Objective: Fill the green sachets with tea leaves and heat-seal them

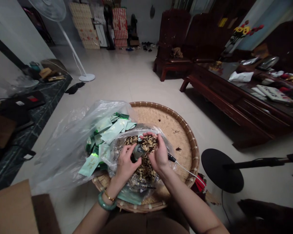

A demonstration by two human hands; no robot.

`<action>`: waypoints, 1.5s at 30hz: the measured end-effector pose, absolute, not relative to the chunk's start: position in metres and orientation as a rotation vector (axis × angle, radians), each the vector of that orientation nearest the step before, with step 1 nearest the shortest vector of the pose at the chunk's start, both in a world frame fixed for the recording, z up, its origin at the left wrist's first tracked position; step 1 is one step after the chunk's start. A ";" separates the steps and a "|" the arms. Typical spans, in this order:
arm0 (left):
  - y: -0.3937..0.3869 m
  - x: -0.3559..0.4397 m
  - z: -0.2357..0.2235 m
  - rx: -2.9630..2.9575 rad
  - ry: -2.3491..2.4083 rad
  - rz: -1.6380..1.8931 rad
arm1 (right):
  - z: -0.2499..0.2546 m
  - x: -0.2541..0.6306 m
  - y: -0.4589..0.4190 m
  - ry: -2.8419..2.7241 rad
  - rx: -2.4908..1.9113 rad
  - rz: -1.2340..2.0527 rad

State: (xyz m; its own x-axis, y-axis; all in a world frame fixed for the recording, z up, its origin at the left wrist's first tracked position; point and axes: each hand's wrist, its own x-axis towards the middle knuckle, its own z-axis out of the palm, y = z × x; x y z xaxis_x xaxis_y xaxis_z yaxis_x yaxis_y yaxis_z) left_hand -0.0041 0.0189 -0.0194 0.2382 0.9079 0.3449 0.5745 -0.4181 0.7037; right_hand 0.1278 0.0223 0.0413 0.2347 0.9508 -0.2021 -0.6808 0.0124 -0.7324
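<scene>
My right hand (161,154) is cupped around a heap of dried, dark-and-yellow loose mix (148,143), which looks like dried flowers or tea. My left hand (127,162) curls its fingers and thumb around the mouth of a small greyish packet (138,150), right beside the heap. Under both hands lies a clear plastic bag (117,138) with more of the mix inside. To the left, a large clear bag (70,146) holds many pale green packets (114,130). Everything rests on a round woven bamboo tray (185,130).
A white cable (188,171) with a black plug-like end runs over the tray's right side. A black round stand base (222,170) is to the right, a cardboard box (13,208) at lower left. Farther off are a white fan (73,48) and a dark wooden table (224,91).
</scene>
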 end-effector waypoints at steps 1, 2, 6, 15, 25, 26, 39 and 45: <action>0.019 -0.004 -0.020 2.077 1.356 1.029 | 0.042 0.125 0.021 -0.425 -0.843 1.315; 0.019 -0.005 -0.021 2.071 1.357 1.025 | 0.042 0.122 0.020 -0.444 -0.841 1.304; 0.019 -0.006 -0.024 2.055 1.364 1.040 | 0.039 0.119 0.017 -0.546 -0.873 1.251; 0.021 -0.008 -0.027 2.031 1.353 1.106 | 0.032 0.136 0.003 -1.082 -0.942 1.229; 0.019 -0.009 -0.024 2.134 1.336 1.125 | 0.039 0.150 0.001 -1.448 -1.121 0.909; 0.018 -0.009 -0.024 2.157 1.318 1.130 | 0.039 0.152 0.003 -1.540 -1.170 0.856; 0.014 -0.013 -0.021 2.348 1.351 0.986 | 0.031 0.155 0.002 -1.819 -1.212 0.873; 0.016 -0.013 -0.022 2.352 1.384 1.038 | 0.031 0.149 0.003 -1.725 -1.227 0.788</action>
